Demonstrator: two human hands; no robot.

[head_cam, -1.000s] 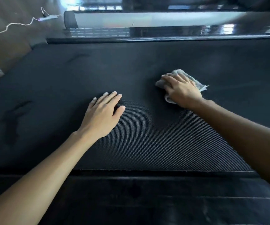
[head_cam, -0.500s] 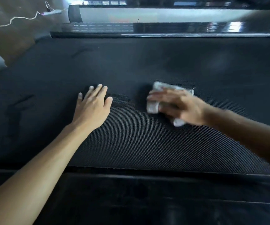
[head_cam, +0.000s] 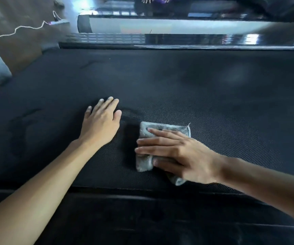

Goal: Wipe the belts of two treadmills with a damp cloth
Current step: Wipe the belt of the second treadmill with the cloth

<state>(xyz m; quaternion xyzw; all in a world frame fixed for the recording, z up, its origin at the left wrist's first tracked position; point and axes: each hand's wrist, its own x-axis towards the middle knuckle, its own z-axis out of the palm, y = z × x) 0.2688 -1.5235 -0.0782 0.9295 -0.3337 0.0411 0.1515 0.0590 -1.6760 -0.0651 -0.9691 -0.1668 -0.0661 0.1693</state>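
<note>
Right hand: the right hand [head_cam: 181,154] lies flat on the cloth [head_cam: 167,128], fingers straight and pointing toward the left hand, thumb laid along the near fold; pressing down, not clenching.
Left hand: the left hand [head_cam: 100,124] is spread palm-down on the bare belt [head_cam: 178,85], fingers straight and close together; it holds nothing and, by the look of it, props the person up.
Cloth: a grey rag folded into a thick pad; it sits close to the near edge of the belt, just beside the left hand but apart from it; one corner peeps out under the heel of the palm.
Step in hand: wiping this belt, I judge, with the pad working the strip along the near edge.
How to do it well: press evenly through the whole palm; run the strokes edge to edge and overlap them; refold to a clean face once this one greys; shift the bracing hand off ground not yet wiped.
Belt: matt black with a fine woven diamond grain that should grip the rag and trap dust; darker smears lie toward its left end, wet or dirty I cannot tell.
Near rail: the side rail [head_cam: 142,209] is plain, dull black, a low step below the belt edge.
Far rail: the far rail [head_cam: 195,41] is glossy black and mirrors the room.
Cable: a thin white cable [head_cam: 18,30] kinks across the brown floor past the far left corner.
</note>
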